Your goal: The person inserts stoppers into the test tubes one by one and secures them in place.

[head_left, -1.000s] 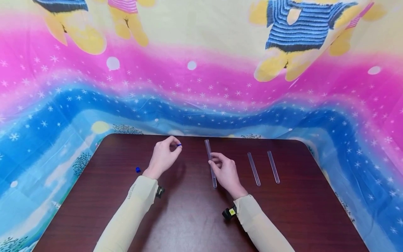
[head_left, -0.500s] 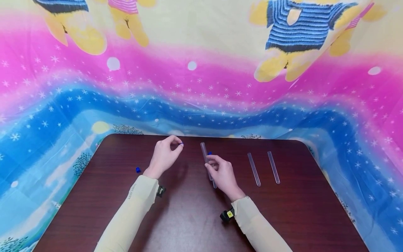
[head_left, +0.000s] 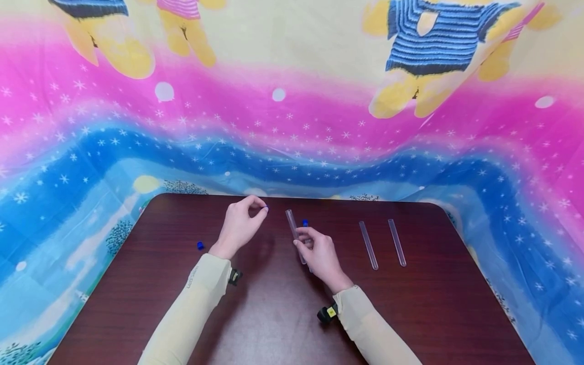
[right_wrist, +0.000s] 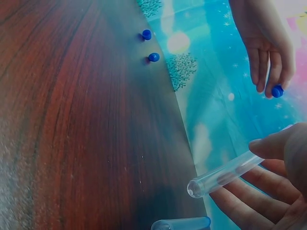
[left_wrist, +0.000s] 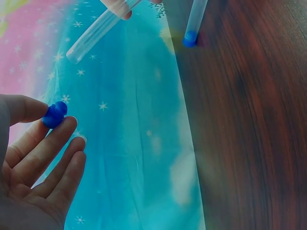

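Note:
My left hand pinches a small blue cap between thumb and fingertips, raised over the far part of the table. To its right, my right hand grips a clear test tube between thumb and fingers, its uncapped mouth tilted up toward the far left. In the right wrist view, the tube's rounded end points out below the thumb. A gap separates the tube from the pinched cap. Beneath the right hand lies another test tube with a blue cap on its end; the hand hides much of it in the head view.
Two more clear test tubes lie side by side on the right of the dark wooden table. Two loose blue caps rest on the left; the head view shows one. A patterned cloth hangs behind the table's far edge.
My right hand has carried its test tube leftward, nearer the left hand, bringing the lying tube's blue cap into view. The left hand has shifted slightly right with its cap.

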`<state>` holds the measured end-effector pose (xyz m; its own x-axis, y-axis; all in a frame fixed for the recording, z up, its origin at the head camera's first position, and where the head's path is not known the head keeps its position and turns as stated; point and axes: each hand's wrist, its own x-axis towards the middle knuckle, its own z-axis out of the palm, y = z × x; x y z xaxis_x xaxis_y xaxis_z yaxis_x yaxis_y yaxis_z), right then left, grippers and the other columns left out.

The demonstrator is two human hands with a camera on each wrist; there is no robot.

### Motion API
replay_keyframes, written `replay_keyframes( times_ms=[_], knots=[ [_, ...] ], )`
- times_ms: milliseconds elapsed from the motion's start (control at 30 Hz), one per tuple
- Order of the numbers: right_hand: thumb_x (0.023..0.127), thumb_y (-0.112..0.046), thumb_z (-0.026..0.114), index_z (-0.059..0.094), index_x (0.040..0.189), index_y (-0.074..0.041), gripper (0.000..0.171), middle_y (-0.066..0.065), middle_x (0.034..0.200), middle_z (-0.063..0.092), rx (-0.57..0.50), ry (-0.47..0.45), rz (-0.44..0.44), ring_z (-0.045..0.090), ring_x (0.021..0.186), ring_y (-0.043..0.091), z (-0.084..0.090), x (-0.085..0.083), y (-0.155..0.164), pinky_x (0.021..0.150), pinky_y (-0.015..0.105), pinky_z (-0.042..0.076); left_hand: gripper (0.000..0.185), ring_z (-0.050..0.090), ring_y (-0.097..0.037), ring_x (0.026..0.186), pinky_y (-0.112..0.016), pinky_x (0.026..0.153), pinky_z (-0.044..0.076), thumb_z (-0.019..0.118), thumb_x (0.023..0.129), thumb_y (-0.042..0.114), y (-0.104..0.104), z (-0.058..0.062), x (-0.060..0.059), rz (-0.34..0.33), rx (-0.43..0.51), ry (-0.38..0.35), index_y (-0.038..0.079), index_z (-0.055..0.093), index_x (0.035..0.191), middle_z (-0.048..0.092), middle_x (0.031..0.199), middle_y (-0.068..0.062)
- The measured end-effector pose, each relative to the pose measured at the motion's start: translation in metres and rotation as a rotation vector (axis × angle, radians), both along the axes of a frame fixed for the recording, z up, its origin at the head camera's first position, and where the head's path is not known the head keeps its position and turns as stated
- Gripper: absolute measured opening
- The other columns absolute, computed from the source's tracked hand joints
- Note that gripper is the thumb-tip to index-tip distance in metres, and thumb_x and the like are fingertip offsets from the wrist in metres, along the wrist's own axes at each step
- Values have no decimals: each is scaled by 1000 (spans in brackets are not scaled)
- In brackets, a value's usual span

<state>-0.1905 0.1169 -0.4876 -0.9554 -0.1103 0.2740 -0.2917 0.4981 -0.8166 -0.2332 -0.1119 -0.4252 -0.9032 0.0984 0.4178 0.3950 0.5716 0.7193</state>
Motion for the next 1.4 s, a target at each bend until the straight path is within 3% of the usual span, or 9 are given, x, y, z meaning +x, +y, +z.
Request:
replay_keyframes(
  times_ms=[533, 900, 1400],
  knots=[
    [91, -10, 78, 73, 118, -13, 28, -1, 94, 73, 16, 2, 23, 71, 75, 10, 0, 4, -5, 68, 26, 58, 5, 67, -20, 86, -40, 76, 51, 72, 95, 17, 6, 2, 0, -40, 33, 34, 14, 73, 98, 74, 95, 2],
    [91, -8, 78, 73, 117, -12, 27, -2, 91, 73, 20, 31, 42, 70, 71, 6, 0, 5, -7, 62, 25, 57, 4, 65, -16, 79, -36, 71, 51, 71, 96, 18, 10, 3, 1, -58, 24, 37, 15, 73, 98, 73, 92, 4],
    [92, -10, 78, 72, 117, -11, 26, -1, 92, 73, 17, 17, 57, 70, 71, 6, 2, 8, -9, 60, 24, 57, 4, 66, -12, 81, -35, 76, 54, 70, 97, 18, 16, 1, 2, -63, 11, 36, 16, 72, 97, 73, 90, 5]
  ],
)
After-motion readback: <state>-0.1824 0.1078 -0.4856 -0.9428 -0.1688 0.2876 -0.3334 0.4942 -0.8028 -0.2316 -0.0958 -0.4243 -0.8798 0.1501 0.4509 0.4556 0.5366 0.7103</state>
